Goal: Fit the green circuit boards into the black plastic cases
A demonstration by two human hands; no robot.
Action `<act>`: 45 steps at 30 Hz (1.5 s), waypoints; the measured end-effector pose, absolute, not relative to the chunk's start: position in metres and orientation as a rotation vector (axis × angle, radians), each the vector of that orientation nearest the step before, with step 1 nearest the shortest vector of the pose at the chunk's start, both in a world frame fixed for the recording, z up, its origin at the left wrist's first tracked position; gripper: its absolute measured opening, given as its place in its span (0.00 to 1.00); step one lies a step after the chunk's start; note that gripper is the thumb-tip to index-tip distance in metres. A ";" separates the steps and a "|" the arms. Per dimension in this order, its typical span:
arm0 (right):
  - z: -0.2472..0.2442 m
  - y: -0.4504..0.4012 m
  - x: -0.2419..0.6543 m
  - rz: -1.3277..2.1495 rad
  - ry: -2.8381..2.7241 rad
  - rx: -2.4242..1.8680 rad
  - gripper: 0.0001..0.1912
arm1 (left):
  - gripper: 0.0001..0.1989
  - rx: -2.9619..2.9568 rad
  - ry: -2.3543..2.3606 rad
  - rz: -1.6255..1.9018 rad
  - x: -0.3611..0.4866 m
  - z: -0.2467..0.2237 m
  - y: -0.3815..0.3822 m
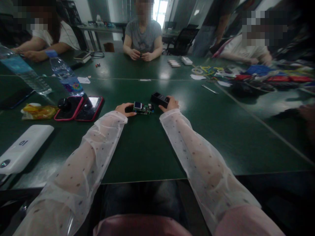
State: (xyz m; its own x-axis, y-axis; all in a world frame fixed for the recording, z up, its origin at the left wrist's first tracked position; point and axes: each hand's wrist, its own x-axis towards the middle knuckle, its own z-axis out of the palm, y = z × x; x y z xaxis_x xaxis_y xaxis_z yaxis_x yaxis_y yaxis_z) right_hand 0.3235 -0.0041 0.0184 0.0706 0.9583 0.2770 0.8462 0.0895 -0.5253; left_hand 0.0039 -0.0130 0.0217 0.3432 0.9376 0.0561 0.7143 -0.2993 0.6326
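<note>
Over the middle of the green table (145,147), my left hand (124,109) grips the left end of a green circuit board (145,109) between thumb and fingers. A small square screen (138,105) sits on the board's left part, with small components to its right. My right hand (171,104) is closed around the right end of a black rectangular plastic case (159,98). The case is tilted and lies just right of and behind the board. Whether the two parts touch I cannot tell. Sheer dotted sleeves cover both my forearms.
To the left are two water bottles (66,77), pink-edged phones (90,108), a yellow packet (40,111) and a white power bank (26,147). Tweezers (210,89) and a heap of cables and bags (261,77) lie right. A person (142,36) sits opposite; others are at both sides.
</note>
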 end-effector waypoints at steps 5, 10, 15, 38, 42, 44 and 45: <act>0.018 -0.004 0.324 0.245 -1.796 -1.783 0.37 | 0.36 2.088 1.427 0.587 0.005 0.023 -0.014; 0.018 -0.004 0.324 0.244 -1.802 -1.780 0.36 | 0.35 2.092 1.417 0.603 0.004 0.023 -0.013; 0.017 -0.003 0.323 0.236 -1.799 -1.797 0.37 | 0.38 2.098 1.415 0.578 0.004 0.023 -0.013; 0.021 -0.003 0.319 0.220 -1.727 -1.778 0.33 | 0.38 2.120 1.432 0.551 0.003 0.024 -0.013; 0.013 0.008 0.317 0.157 -1.661 -1.862 0.33 | 0.39 2.114 1.431 0.539 0.003 0.025 -0.013; 0.008 0.013 0.318 0.133 -1.655 -1.843 0.32 | 0.39 2.115 1.428 0.531 0.003 0.025 -0.014; 0.007 0.016 0.319 0.129 -1.658 -1.825 0.32 | 0.38 2.120 1.428 0.531 0.003 0.025 -0.014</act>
